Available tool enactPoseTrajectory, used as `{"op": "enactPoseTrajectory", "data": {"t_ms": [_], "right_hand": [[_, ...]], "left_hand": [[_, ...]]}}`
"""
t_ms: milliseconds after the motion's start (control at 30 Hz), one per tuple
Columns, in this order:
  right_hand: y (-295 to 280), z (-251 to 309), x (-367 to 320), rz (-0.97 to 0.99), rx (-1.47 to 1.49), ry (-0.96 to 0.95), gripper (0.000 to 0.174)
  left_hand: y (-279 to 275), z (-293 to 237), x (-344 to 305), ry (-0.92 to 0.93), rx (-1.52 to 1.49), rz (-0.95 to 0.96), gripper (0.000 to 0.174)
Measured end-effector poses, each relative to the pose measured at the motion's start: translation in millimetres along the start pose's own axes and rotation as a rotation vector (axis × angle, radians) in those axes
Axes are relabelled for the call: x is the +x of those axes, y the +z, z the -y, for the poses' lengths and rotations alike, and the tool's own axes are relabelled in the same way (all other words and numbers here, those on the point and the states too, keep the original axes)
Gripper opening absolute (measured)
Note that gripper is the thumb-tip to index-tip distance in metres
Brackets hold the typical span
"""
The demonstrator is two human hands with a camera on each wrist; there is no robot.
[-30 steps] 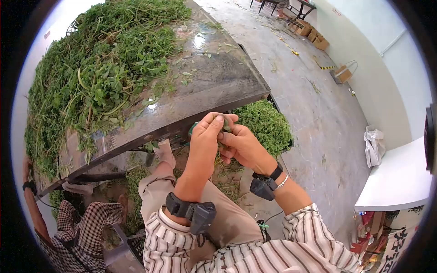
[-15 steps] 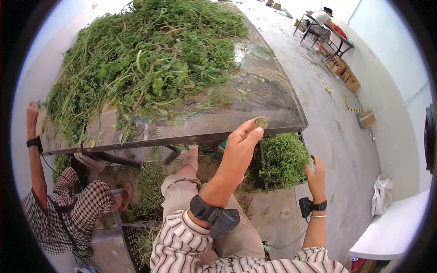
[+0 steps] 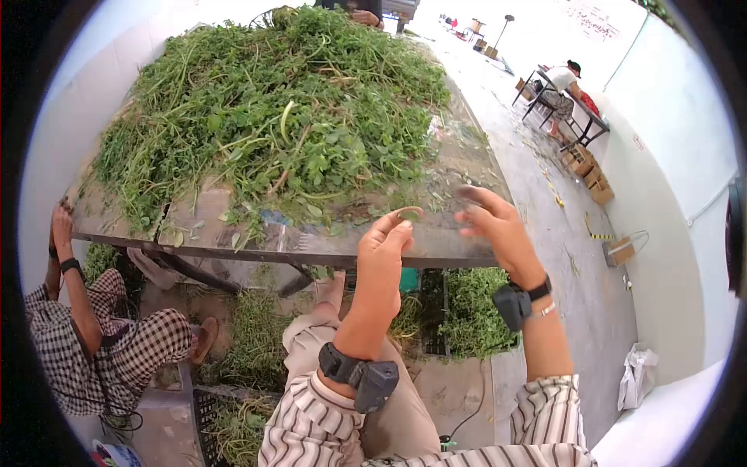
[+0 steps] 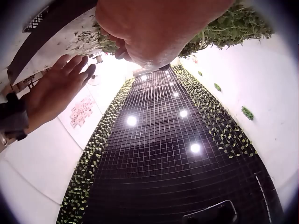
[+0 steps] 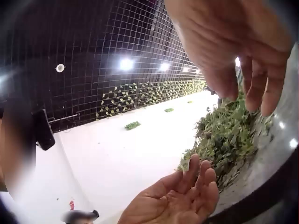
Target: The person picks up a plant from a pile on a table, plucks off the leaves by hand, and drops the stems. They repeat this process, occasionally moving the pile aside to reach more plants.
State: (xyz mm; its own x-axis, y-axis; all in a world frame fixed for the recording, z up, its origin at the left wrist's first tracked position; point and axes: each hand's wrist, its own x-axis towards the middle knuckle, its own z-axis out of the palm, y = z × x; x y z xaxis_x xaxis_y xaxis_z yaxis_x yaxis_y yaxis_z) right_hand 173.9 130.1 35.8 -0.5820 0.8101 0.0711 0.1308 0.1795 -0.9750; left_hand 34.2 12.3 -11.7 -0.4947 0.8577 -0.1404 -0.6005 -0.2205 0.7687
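Note:
In the head view my left hand (image 3: 381, 261) is raised before the near table edge, pinching a small green piece (image 3: 409, 215) between thumb and forefinger; its exact kind I cannot tell. To its right my right hand (image 3: 498, 233) hovers over the table corner, fingers spread and holding nothing, their tips dark. A big heap of leafy green stalks (image 3: 342, 156) covers most of the dark table (image 3: 467, 241) beyond both hands. In the right wrist view my left hand (image 5: 177, 200) shows its palm below the right hand (image 5: 233, 42).
Under the table edge stands a black crate of greens (image 3: 478, 311); another crate (image 3: 206, 420) sits lower left. Someone in checked clothes (image 3: 70, 358) works at the table's left. Cut stalks (image 3: 257, 342) litter the floor by my legs. Cardboard boxes (image 3: 591, 175) line the right wall.
Both hands were together at first. The right hand then swung down to the right beside the crate and has now come back up over the table corner. The left keeps its pinch.

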Motion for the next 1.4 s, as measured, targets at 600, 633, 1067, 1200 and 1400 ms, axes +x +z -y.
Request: {"op": "enactPoseTrajectory", "data": {"t_ms": [600, 633, 1067, 1200, 1400], "right_hand": [[12.5, -8.5, 72.2, 0.131, -0.066, 0.057, 0.021], [11.8, -7.5, 72.9, 0.118, -0.068, 0.066, 0.019], [9.1, -18.5, 71.9, 0.107, -0.646, -0.092, 0.03], [9.5, -20.4, 68.2, 0.216, -0.87, -0.238, 0.028], [8.1, -31.0, 62.8, 0.148, -0.939, -0.304, 0.02]], "left_hand": [[-11.2, -8.2, 3.4, 0.026, -0.013, -0.009, 0.02], [-12.1, -7.3, 4.2, 0.031, -0.018, -0.005, 0.02], [-13.9, -11.5, 5.4, 0.035, -0.067, -0.013, 0.019], [-13.8, -12.1, 5.6, 0.022, -0.08, -0.031, 0.019], [-12.5, -10.5, 6.9, 0.027, -0.049, -0.021, 0.018]]}}
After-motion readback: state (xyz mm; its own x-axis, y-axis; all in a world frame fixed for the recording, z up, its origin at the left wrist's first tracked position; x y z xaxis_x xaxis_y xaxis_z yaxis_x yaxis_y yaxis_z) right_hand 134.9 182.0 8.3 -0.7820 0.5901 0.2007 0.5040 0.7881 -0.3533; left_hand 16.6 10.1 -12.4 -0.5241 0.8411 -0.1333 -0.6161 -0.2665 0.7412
